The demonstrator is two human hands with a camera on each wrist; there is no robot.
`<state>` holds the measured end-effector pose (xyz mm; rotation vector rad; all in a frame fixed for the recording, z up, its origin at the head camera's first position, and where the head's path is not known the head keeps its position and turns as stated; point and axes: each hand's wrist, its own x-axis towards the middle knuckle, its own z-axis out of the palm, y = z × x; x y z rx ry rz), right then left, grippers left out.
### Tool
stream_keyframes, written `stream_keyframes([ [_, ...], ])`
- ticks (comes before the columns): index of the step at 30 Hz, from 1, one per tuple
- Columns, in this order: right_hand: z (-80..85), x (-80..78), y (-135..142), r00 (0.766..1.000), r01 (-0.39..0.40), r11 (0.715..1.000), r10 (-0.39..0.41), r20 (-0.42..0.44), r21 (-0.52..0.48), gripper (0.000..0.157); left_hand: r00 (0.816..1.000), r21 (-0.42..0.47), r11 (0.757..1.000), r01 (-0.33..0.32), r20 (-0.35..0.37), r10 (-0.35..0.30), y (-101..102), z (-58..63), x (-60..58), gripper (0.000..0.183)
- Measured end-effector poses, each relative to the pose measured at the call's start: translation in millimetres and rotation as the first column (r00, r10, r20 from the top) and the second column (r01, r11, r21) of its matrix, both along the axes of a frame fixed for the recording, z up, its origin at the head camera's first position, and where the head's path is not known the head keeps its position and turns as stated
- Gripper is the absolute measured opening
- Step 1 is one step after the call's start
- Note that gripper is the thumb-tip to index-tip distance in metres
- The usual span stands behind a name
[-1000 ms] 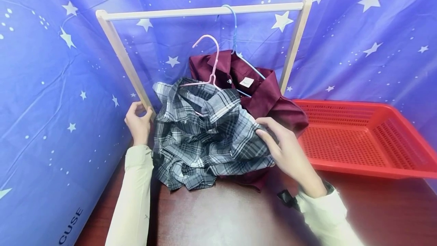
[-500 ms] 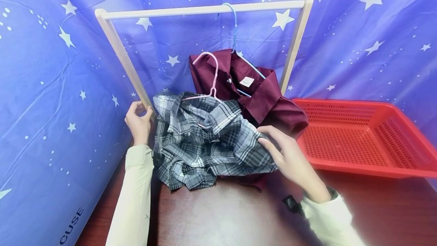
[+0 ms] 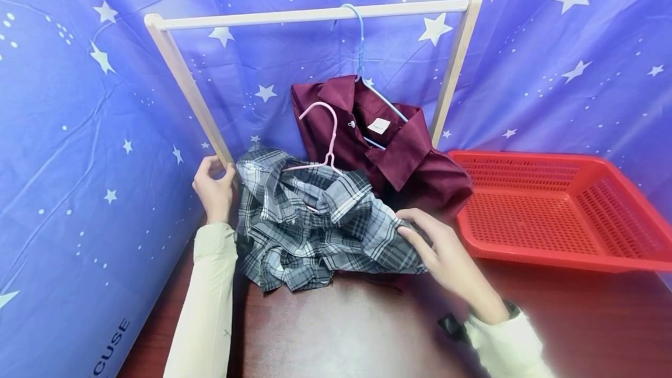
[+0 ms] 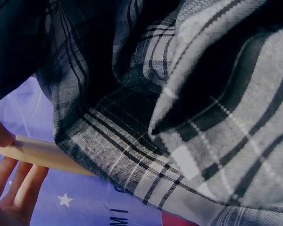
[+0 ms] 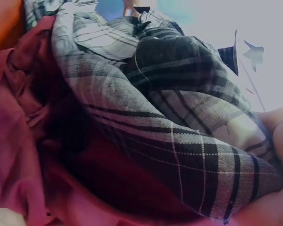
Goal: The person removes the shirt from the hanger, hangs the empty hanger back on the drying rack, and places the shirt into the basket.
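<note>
Though nearby, plaid shirt outside basket.

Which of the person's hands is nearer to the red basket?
Right. The right hand pinches the plaid shirt just to the left of the red basket; the left hand grips the rack's left post, farther off, across the shirt from the basket.

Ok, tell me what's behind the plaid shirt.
Behind the plaid shirt is a maroon shirt, hanging by a blue hanger from the wooden rack. Its upper part and white label show; most of its lower front is covered and unseen.
</note>
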<state>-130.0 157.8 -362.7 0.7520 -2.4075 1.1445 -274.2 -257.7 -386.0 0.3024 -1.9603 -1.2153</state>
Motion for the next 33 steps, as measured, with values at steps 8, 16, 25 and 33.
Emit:
stream_keyframes([
  [8, -10.7, 2.3, 0, 1.000, -0.018, 1.000, 0.018, 0.010, 0.020, 0.025, 1.000, 0.004, 1.000, 0.001, -0.002, -0.001, 1, 0.0, 0.1, 0.020],
  [16, -19.2, 2.5, 0, 0.999, -0.049, 0.999, 0.050, -0.011, 0.004, 0.025, 1.000, 0.026, 1.000, 0.004, 0.008, -0.004, 2, 0.9, 2.7, 0.022],
  [25, -28.0, 0.5, 3, 0.999, -0.026, 1.000, 0.026, 0.022, -0.002, 0.025, 1.000, 0.116, 0.993, 0.012, 0.023, -0.015, 8, 2.9, 17.4, 0.032],
  [33, -34.2, 1.5, 4, 1.000, -0.015, 1.000, 0.015, 0.022, -0.014, 0.026, 0.999, 0.095, 0.995, -0.039, -0.034, 0.043, 9, 13.0, 42.5, 0.027],
])
